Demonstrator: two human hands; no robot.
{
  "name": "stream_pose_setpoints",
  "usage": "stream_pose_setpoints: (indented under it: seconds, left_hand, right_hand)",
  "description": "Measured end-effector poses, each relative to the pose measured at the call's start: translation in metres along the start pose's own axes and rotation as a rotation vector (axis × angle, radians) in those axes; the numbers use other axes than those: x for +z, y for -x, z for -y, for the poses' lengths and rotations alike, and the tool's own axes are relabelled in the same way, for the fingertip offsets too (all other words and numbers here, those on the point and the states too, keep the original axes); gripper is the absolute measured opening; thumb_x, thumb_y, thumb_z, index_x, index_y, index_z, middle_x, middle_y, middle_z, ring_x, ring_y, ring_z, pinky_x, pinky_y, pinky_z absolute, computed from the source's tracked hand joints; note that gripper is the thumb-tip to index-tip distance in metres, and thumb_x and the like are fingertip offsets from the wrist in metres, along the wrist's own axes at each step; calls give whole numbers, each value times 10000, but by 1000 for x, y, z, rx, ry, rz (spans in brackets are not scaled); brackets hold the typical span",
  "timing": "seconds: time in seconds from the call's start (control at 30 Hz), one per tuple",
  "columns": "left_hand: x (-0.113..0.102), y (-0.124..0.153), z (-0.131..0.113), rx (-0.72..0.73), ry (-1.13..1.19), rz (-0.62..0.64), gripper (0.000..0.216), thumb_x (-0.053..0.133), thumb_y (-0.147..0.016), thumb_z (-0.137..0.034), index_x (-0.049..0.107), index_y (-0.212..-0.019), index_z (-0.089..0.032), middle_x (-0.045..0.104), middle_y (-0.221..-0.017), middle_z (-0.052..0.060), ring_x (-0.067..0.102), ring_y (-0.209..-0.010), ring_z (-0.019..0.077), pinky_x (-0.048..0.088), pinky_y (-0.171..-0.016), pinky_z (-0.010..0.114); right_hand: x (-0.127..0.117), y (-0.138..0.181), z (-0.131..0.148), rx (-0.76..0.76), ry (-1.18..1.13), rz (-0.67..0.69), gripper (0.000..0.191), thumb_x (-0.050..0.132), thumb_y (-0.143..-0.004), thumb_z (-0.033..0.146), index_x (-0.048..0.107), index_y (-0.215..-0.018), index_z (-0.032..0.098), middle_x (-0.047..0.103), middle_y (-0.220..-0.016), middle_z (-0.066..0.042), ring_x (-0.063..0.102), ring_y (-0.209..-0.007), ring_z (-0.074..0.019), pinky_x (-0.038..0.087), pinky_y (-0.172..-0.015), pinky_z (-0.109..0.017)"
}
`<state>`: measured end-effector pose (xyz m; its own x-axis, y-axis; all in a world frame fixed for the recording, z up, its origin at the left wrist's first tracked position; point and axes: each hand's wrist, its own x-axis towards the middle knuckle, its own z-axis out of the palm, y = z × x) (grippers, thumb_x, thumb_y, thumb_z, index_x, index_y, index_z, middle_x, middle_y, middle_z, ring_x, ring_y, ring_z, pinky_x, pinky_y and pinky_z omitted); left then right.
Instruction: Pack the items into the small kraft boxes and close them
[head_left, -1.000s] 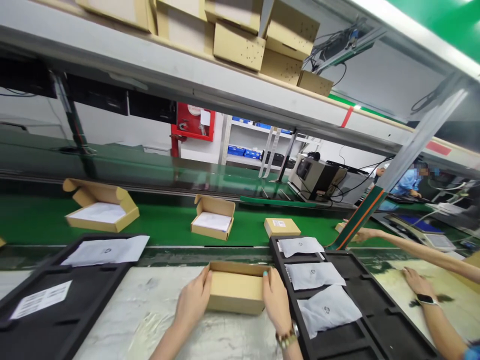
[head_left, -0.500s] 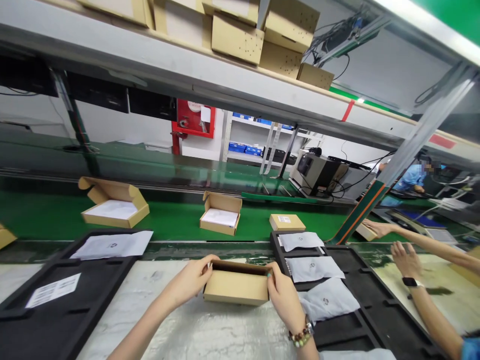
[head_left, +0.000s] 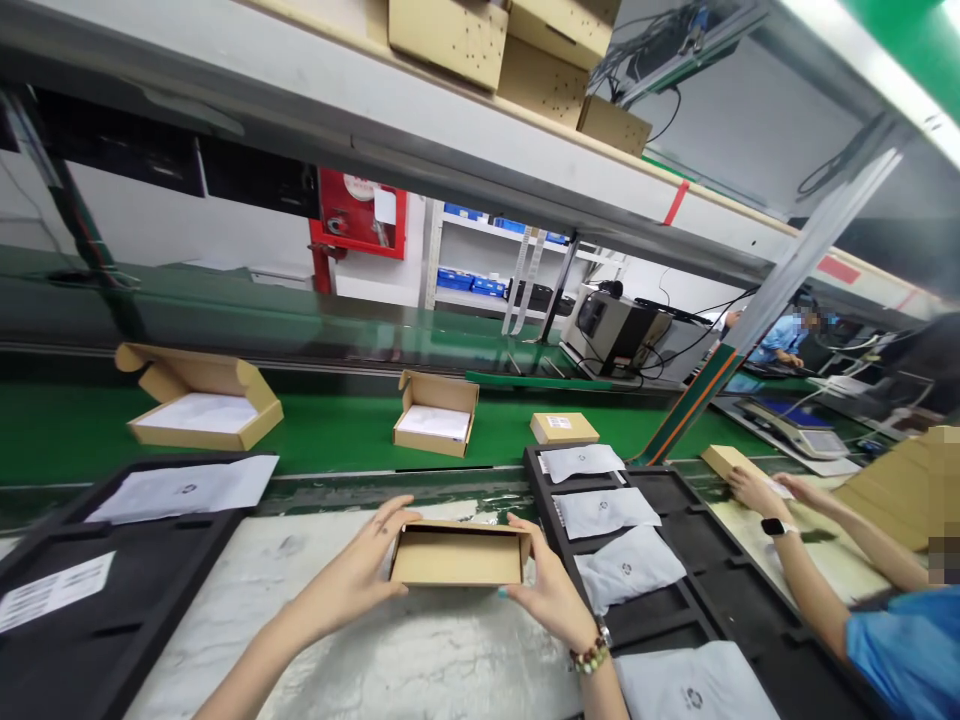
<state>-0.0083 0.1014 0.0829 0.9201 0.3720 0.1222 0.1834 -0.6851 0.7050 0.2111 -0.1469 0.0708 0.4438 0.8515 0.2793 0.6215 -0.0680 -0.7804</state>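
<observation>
A small brown cardboard box (head_left: 459, 558) is held between my two hands above the pale worktop (head_left: 420, 670). My left hand (head_left: 371, 560) grips its left end, thumb at the lower edge and fingers at the upper. At the right end, my right hand (head_left: 546, 580) holds it the same way. The box's long side faces me, and a dark gap shows along its upper edge. To the right, a black tray (head_left: 660, 560) carries several grey-white pouches (head_left: 628, 565). Another black tray (head_left: 150, 560) on the left bears one pouch (head_left: 184, 490) and a barcode sheet (head_left: 56, 590).
On the green conveyor belt (head_left: 337, 430) stand two open boxes with white sheets (head_left: 435, 420) and one closed box (head_left: 564, 428). A slanted post (head_left: 697, 400) rises at the right. Beside it a co-worker's hands (head_left: 757, 492) handle another box (head_left: 727, 460). A shelf (head_left: 450, 130) crosses overhead.
The box I hold has tilted, and my fingers have shifted at its ends, thumbs now low. My view has turned slightly right. The co-worker's hands have come together over their box.
</observation>
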Motion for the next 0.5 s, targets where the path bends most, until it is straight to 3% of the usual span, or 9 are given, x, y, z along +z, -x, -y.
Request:
stream_pose_setpoints:
  seconds: [0.13, 0.3, 0.4, 0.5]
  left_hand:
    - [4, -14, 22, 24, 43, 17, 614, 634, -774, -189, 486, -1357, -313, 549, -1433, 38, 535, -1290, 236, 421, -1106, 384]
    - [21, -15, 45, 98, -15, -97, 502, 626, -881, -316, 527, -1373, -324, 505, -1493, 25, 504, -1346, 227, 396, -1156, 398]
    - [49, 3, 56, 194, -84, -265, 500, 527, -964, -302, 433, -1454, -340, 447, -1534, 16, 467, -1377, 195, 385, -1169, 364]
    - [83, 43, 59, 249, -180, -431, 512, 490, -978, -217, 409, -1471, -327, 445, -1533, 40, 484, -1362, 191, 441, -1129, 342]
  right_hand:
    - [4, -11, -17, -10, -160, -40, 513, 682, -774, 143, 522, -1252, 240, 598, -1295, -69, 562, -1228, -226, 441, -1087, -401]
    - [15, -9, -36, -99, 28, -129, 435, 632, -899, 256, 530, -1321, 224, 502, -1448, -114, 483, -1334, -252, 441, -1107, -432]
    - [33, 18, -46, -119, 211, -198, 452, 487, -988, 249, 457, -1438, 274, 406, -1535, -89, 428, -1385, -262, 415, -1133, -478]
    - [56, 53, -56, -119, 271, -300, 452, 474, -984, 275, 480, -1430, 346, 371, -1557, -40, 462, -1357, -313, 494, -1063, -527]
